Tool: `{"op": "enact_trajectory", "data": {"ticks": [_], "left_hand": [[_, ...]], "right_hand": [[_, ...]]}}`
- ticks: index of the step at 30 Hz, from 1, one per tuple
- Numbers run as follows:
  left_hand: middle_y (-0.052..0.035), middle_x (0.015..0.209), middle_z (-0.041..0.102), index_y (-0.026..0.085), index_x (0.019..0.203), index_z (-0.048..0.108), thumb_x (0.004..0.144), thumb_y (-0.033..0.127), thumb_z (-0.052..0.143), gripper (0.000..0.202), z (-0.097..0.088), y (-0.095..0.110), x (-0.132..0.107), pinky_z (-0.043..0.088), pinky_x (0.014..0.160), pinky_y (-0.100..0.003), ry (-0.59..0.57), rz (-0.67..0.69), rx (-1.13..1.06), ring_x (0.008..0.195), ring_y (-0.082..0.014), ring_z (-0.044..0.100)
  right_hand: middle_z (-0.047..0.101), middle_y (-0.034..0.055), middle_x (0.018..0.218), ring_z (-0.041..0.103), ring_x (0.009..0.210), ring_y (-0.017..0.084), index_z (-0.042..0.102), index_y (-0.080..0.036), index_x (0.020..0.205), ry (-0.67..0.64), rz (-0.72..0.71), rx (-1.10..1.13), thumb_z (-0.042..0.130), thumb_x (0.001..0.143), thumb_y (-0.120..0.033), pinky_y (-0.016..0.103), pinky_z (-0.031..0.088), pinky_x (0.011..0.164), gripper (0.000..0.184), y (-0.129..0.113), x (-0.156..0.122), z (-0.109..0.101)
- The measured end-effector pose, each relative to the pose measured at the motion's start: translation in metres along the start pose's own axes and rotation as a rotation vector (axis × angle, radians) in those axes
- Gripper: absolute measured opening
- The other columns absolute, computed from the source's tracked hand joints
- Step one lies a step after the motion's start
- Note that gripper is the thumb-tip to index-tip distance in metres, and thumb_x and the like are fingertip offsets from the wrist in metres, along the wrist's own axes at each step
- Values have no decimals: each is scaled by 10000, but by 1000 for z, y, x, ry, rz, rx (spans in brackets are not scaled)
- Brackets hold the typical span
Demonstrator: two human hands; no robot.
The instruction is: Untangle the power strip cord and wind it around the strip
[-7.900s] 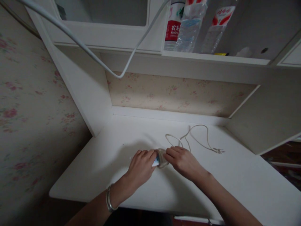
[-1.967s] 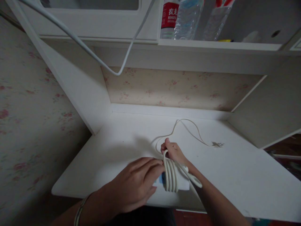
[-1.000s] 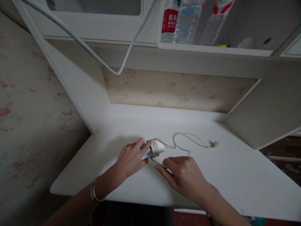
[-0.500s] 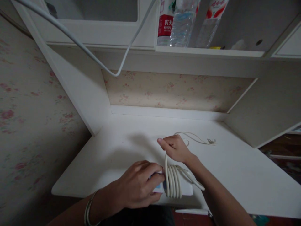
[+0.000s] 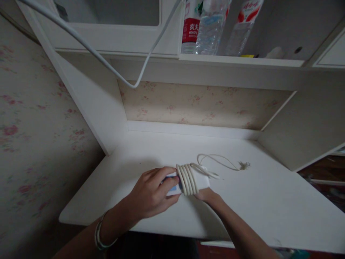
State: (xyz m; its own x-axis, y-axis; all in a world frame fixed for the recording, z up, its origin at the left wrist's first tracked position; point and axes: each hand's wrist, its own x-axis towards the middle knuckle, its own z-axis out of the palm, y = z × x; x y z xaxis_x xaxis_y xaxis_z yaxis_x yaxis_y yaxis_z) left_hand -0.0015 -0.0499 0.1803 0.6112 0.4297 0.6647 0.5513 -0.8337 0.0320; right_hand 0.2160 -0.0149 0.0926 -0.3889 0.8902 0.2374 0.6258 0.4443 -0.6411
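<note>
winding a cord onto a small white device, seen from the head camera; the left hand (image 5: 152, 192) clenches the near end of the white device (image 5: 198, 180), fingers (image 5: 168, 180) closed over its blue-marked end, holding it just above the tabletop (image 5: 269, 201); the right hand (image 5: 207, 195) sits beneath the device, mostly hidden, so its grasp cannot be told; the white cord (image 5: 185, 179) lies in several tight side-by-side turns around the middle of the body; its free length (image 5: 215, 160) runs in a loose loop across the tabletop to the plug (image 5: 244, 165), which lies well apart; to wind well, keep the device steady in the left hand, lay each new turn beside the last without crossing, hold light even tension, and let the slack feed freely so the plug does not snag; water bottles (image 5: 212, 27) stand on the shelf (image 5: 239, 60) above.
</note>
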Motion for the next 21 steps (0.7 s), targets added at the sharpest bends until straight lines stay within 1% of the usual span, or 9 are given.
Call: {"op": "enact_trajectory", "data": {"ticks": [2,5,8,10,11,13,16,19,21], "left_hand": [[-79,1077,629,175,984,583,807,252,604,194,8,-9,1,543,783,-313,27,-52,51,915,-184,634],[-64,1076,627,184,982,587,812,247,597,181,21,-23,0,547,769,-313,31,-159,123,888,-180,642],[-58,1092,619,195,1024,587,820,257,590,213,33,-33,-1,552,746,-321,-16,-241,193,864,-186,649],[-61,1098,615,197,1036,588,824,255,590,220,40,-36,-1,552,732,-319,-59,-275,232,855,-190,651],[-63,1098,613,197,1037,590,826,253,591,218,43,-36,-1,551,726,-312,-76,-288,243,852,-189,651],[-71,1104,606,193,1048,588,832,249,589,223,46,-35,-1,547,727,-297,-96,-299,243,856,-184,649],[-76,1143,586,195,1087,567,852,246,567,240,47,-30,-2,543,774,-307,-129,-277,188,912,-188,637],[-75,1175,561,205,1120,538,839,222,569,283,45,-23,-4,529,846,-342,-198,-244,114,995,-203,608],[-73,1182,550,209,1131,521,804,200,587,333,41,-16,-5,517,873,-362,-290,-247,93,1018,-213,591]], "right_hand": [[638,50,627,591,633,177,623,-183,729,-11,30,-60,225,976,-422,283,434,631,525,-7,-8,4],[658,38,694,614,639,161,582,-184,777,-42,75,-238,225,996,-368,255,385,604,458,-24,-20,6],[662,33,743,608,619,153,569,-175,951,-11,5,-421,296,991,-333,252,337,570,318,-39,-29,6],[658,36,785,596,626,152,541,-168,1080,49,-68,-514,348,977,-287,261,322,574,249,-45,-32,4],[649,32,781,584,624,151,533,-168,1104,82,-101,-553,372,968,-265,266,314,577,232,-46,-33,1],[617,16,727,550,607,145,559,-175,1036,141,-160,-621,407,955,-233,275,290,578,182,-48,-33,-6],[564,-1,649,494,571,133,574,-185,845,195,-264,-697,449,942,-223,295,246,568,163,-52,-32,-21],[544,-10,624,464,556,128,553,-188,757,190,-406,-738,478,937,-232,308,224,563,201,-57,-28,-40],[556,-8,641,475,578,128,546,-185,742,147,-514,-733,483,942,-252,304,236,569,220,-60,-24,-51]]}}
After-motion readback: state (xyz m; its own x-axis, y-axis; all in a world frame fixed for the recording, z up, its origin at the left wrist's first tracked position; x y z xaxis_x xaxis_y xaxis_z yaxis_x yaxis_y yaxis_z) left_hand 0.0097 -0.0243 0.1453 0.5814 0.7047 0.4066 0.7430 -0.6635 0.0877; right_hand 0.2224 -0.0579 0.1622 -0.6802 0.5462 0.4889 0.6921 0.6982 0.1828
